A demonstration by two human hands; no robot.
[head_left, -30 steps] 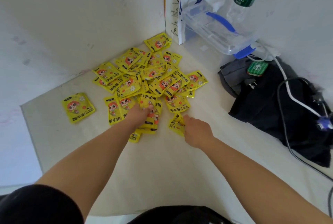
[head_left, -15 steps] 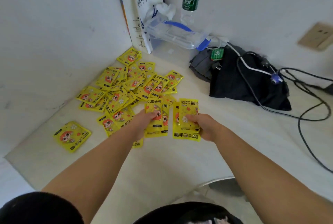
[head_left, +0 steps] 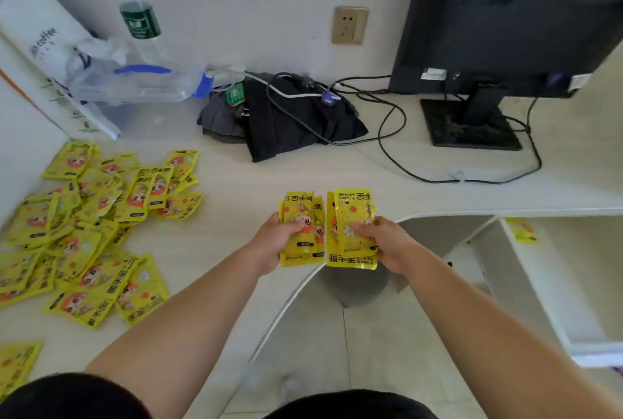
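In the head view, both hands sat at the centre of the frame, raised over the curved front edge of the desk (head_left: 236, 182). The left hand (head_left: 273, 243) had its fingers and thumb curled round a small stack of yellow packets (head_left: 301, 230), held upright with the print facing the camera. The right hand (head_left: 387, 243) gripped a second stack (head_left: 352, 226) the same way, thumb pressed across the front. The two stacks stood side by side, just about touching at their inner edges.

The loose pile of packets (head_left: 94, 226) lay spread across the left of the frame, well apart from the hands, and one more packet (head_left: 17, 364) showed at the lower left corner. A single packet (head_left: 521, 230) lay on a lower shelf at the right.

Along the wall at the top, left to right: a white paper bag (head_left: 43, 48), a clear plastic box (head_left: 135, 85) with a blue handle, a bottle (head_left: 140, 19) with a green label behind it, a heap of dark cloth (head_left: 286, 125) crossed by cables (head_left: 391, 149), a wall socket (head_left: 349, 25) and, at the upper right, a monitor (head_left: 505, 21) on its stand.
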